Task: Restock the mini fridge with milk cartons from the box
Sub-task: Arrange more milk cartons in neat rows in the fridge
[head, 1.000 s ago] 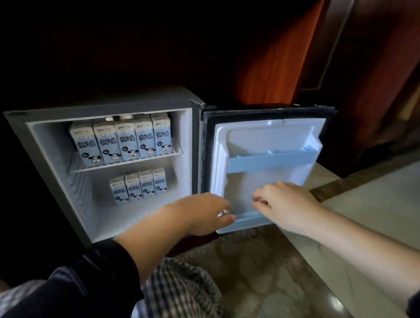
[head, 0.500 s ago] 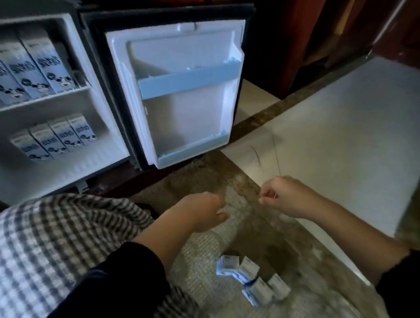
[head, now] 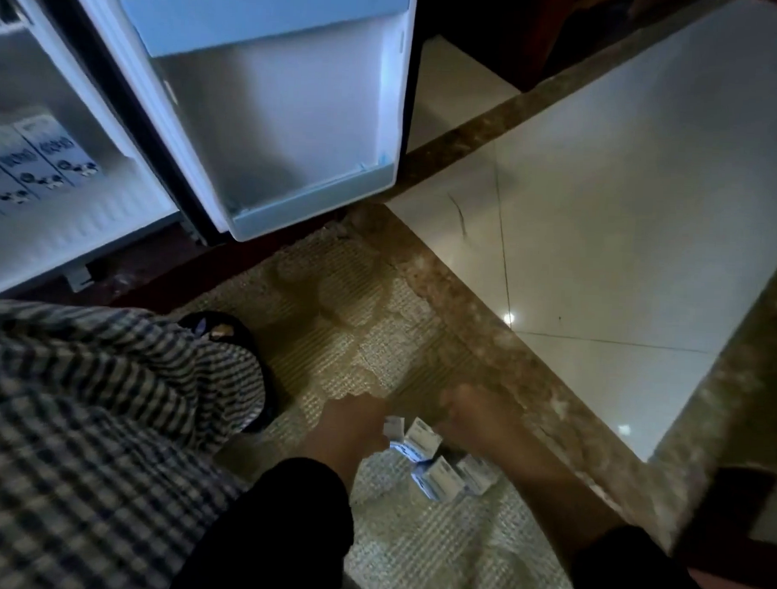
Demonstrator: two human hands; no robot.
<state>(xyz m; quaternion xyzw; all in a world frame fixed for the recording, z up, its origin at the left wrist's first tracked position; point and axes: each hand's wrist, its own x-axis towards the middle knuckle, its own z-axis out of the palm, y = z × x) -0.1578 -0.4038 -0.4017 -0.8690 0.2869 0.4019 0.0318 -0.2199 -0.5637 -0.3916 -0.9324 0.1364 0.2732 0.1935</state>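
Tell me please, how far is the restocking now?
Done: stocked cartons stand inside the fridge. In hand: the left hand and right hand reach the loose cartons on the rug; any grip is blurred. Left: these four must go in; the door shelf holds none.

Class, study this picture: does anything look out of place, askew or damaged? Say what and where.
Small milk cartons lie loose on the rug, tipped at different angles; no box is in view. On the pale floor tile, near the lower corner of the open fridge door, runs a dark, crack-like line, too blurred to confirm.
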